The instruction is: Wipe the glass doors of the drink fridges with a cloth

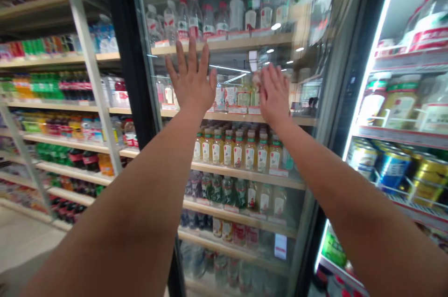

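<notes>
My left hand [192, 81] lies flat against the glass door [308, 157] of a drinks cooler, fingers stretched out and spread, holding nothing. My right hand [273, 94] is raised beside it at the same height against the glass; it is smeared by motion, and its fingers look extended and together. Behind the glass stand rows of yellow-capped bottles [238, 150] below my hands and clear water bottles [196, 19] on the top shelf.
The door's black frame [126, 45] stands to the left, with another glass door and shelves of coloured drinks [63, 124] beyond. To the right an open, lit cooler section holds cans [395, 166] and bottles on wire shelves. Pale floor [21, 241] shows at lower left.
</notes>
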A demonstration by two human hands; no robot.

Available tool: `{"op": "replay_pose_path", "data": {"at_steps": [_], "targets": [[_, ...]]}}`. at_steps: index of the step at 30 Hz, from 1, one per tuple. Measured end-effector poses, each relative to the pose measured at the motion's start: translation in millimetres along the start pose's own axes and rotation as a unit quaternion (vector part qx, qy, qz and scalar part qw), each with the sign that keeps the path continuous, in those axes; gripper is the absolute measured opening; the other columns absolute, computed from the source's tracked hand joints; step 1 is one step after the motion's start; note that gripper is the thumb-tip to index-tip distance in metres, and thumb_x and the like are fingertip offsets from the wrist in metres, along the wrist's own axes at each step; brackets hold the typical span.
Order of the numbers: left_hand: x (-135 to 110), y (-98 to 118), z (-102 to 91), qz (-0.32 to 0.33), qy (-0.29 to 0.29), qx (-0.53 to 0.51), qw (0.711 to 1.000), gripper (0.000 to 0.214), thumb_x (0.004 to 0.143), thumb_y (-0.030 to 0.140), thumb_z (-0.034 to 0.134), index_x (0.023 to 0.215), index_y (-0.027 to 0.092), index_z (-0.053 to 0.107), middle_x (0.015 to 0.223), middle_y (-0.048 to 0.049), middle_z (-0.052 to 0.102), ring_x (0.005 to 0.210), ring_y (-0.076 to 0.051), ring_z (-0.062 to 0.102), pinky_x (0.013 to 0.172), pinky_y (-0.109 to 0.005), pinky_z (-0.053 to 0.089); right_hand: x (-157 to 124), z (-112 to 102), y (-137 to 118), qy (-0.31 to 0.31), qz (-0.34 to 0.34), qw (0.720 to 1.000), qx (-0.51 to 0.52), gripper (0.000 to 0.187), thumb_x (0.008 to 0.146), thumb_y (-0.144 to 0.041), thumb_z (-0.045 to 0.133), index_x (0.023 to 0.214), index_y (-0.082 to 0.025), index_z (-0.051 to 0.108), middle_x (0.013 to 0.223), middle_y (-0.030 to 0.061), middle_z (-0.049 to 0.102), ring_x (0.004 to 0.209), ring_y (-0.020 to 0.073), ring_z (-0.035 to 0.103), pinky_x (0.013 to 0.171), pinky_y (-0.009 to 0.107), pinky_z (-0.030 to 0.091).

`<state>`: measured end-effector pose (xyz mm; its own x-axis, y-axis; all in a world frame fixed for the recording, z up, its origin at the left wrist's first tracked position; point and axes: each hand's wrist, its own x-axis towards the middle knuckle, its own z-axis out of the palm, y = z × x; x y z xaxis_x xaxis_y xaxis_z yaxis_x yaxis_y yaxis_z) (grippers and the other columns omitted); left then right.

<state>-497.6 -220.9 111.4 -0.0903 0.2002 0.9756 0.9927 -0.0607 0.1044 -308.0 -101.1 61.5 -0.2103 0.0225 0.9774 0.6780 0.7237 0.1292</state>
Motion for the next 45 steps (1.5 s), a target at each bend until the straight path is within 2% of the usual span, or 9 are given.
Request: {"op": "replay_pose_path", "data": {"at_steps": [2,8,13,19,25,30,36,42,45], "targets": [[0,0,-0.5,-0.001,-0.002,-0.007,1.0,0.078,0.093,0.061,0.029,0.165,0.031,0.028,0.166,0.0212,-0.003,0.147,-0.01,-0.032,0.123,-0.036,-0.032,1,3,-14,0.03,0.078,0.997,-0.003,0.058,0.105,-0.023,0.029,0.162,-0.014,0.032,0.17,0.0116,0.028,0.16,0.0312,0.014,0.127,0.062,0.021],[-1,1,-2.3,-0.002,-0.009,0.0,1.0,0.08,0.092,0.063,0.025,0.166,0.032,0.024,0.166,0.0219,-0.003,0.136,-0.003,-0.042,0.12,-0.032,-0.034,-8,0,-22,-0.112,-0.185,0.976,0.023,0.058,0.105,-0.023,0.037,0.163,-0.029,0.032,0.168,-0.0019,0.032,0.159,0.0224,0.019,0.132,0.051,0.016],[-1,3,-3.9,0.001,-0.011,0.005,1.0,0.079,0.093,0.061,0.023,0.166,0.03,0.023,0.166,0.0218,-0.008,0.136,-0.003,-0.042,0.12,-0.034,-0.034,17,-6,15,0.015,0.059,0.998,-0.009,0.058,0.106,-0.024,0.028,0.164,-0.023,0.029,0.17,0.0057,0.027,0.16,0.0325,0.013,0.127,0.066,0.016],[-2,1,-3.8,0.011,0.006,0.02,1.0,0.071,0.098,0.054,0.032,0.166,0.033,0.024,0.165,0.0252,-0.005,0.15,-0.009,-0.03,0.124,-0.038,-0.029,-2,-8,-2,-0.123,-0.231,0.965,0.022,0.056,0.106,-0.025,0.032,0.162,-0.028,0.033,0.167,-0.0003,0.036,0.158,0.0207,0.023,0.132,0.047,0.018],[-1,1,-1.8,0.005,0.008,0.041,0.999,0.072,0.098,0.048,0.034,0.167,0.032,0.023,0.168,0.0204,-0.004,0.157,-0.02,-0.014,0.128,-0.052,-0.021,14,-4,7,0.028,0.078,0.997,0.0,0.059,0.107,-0.026,0.021,0.164,-0.012,0.025,0.171,0.0109,0.023,0.16,0.0324,0.011,0.129,0.062,0.013],[-4,3,-3.7,0.013,0.016,0.05,0.999,0.068,0.099,0.047,0.037,0.165,0.035,0.026,0.168,0.0187,0.003,0.158,-0.022,-0.009,0.13,-0.054,-0.015,-1,-7,-8,-0.123,-0.216,0.968,0.045,0.061,0.103,-0.023,0.035,0.163,-0.029,0.031,0.168,-0.0029,0.033,0.158,0.0224,0.022,0.132,0.052,0.016],[-3,3,-4.8,0.011,0.027,0.038,0.999,0.067,0.099,0.042,0.045,0.164,0.037,0.029,0.168,0.0195,0.007,0.159,-0.025,-0.004,0.131,-0.056,-0.012,23,0,-7,0.054,0.156,0.986,0.0,0.063,0.102,-0.021,0.024,0.164,-0.01,0.026,0.171,0.0129,0.022,0.16,0.0331,0.012,0.128,0.066,0.014],[-3,1,-4.1,0.012,0.023,0.041,0.999,0.068,0.099,0.041,0.043,0.165,0.034,0.03,0.168,0.0174,0.006,0.159,-0.026,-0.003,0.131,-0.057,-0.01,5,7,-39,-0.085,-0.202,0.975,0.031,0.063,0.1,-0.016,0.035,0.162,-0.027,0.032,0.168,-0.0025,0.033,0.158,0.0201,0.022,0.133,0.05,0.016],[-3,-2,-1.9,0.012,0.032,0.024,0.999,0.066,0.099,0.045,0.041,0.164,0.038,0.03,0.167,0.0209,0.005,0.158,-0.021,-0.006,0.131,-0.051,-0.014,28,-3,-8,-0.042,-0.084,0.995,0.03,0.059,0.102,-0.021,0.031,0.162,-0.02,0.033,0.17,0.0018,0.028,0.159,0.0248,0.018,0.132,0.056,0.013]]}}
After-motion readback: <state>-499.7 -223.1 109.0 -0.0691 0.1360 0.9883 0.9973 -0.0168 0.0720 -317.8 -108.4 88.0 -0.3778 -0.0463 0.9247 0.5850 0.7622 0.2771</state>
